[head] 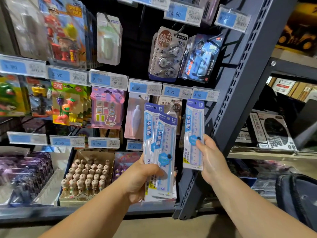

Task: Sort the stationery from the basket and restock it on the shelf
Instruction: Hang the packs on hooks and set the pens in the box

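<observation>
- Head view: my left hand (144,176) is curled round the lower end of a fanned bundle of ruler packs (161,143), left of the shelf post (240,83).
- My right hand (211,158) pinches a single ruler pack (194,134), upright, just left of the shelf post, its top below a price tag (205,95).
- A box of small figurines (87,176) sits low, well left of the shelf post.

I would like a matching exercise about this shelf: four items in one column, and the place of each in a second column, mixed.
1. single ruler pack
2. stack of ruler packs
3. purple Kuromi pack
4. box of small figures

A. gripped in the left hand
B. hangs under the 9.90 tag
C. pinched by the right hand
D. stands lowest, at the left

Pairs: 1-C, 2-A, 3-B, 4-D
</observation>
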Available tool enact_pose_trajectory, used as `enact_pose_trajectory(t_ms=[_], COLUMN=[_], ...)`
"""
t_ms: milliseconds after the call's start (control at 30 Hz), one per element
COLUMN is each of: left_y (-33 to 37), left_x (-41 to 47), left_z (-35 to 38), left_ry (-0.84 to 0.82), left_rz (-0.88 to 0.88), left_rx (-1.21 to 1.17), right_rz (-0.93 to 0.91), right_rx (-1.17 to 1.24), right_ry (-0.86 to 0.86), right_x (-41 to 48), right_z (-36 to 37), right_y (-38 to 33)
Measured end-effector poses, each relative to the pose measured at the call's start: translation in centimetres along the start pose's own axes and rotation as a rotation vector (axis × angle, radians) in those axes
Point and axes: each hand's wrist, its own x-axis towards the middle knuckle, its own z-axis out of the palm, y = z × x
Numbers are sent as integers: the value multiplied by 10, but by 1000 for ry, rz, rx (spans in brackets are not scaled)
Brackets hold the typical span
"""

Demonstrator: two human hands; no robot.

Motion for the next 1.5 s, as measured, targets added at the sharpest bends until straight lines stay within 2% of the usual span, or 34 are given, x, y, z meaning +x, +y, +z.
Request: enact_pose_trajectory(t_ms=[267, 700, 867, 967, 1000, 1067, 1167, 1233, 1367, 1500], left_y=[-4, -5, -5, -4, -3, -2, -1, -1, -3, -6], left_x=[8, 18, 23, 23, 22, 22, 22, 23, 22, 23], left_z=[3, -7, -11, -12, -13, -14, -16, -15, -14, -13], left_ry=[-8, -19, 14, 22, 23, 26, 40, 55, 76, 86], left_rz=[18, -4, 14, 29, 34, 40, 66, 84, 111, 144], left_rx=[-48, -68, -91, -78, -75, -61, -33, -11, 42, 32], right_rz=[-35, -69, 4, -61, -111, -174, -76, -15, 2, 68], right_rx=[-67, -110, -288, -546, -595, -580, -338, -208, -196, -14], right_ry=[100, 259, 467, 544, 506, 289, -172, -342, -352, -293], right_x=[20, 63, 76, 66, 60, 46, 21, 11, 6, 7], right_z=[-17, -1, 11, 18, 23, 31, 46, 49, 48, 40], right_y=[8, 24, 27, 26, 26, 23, 19, 18, 17, 14])
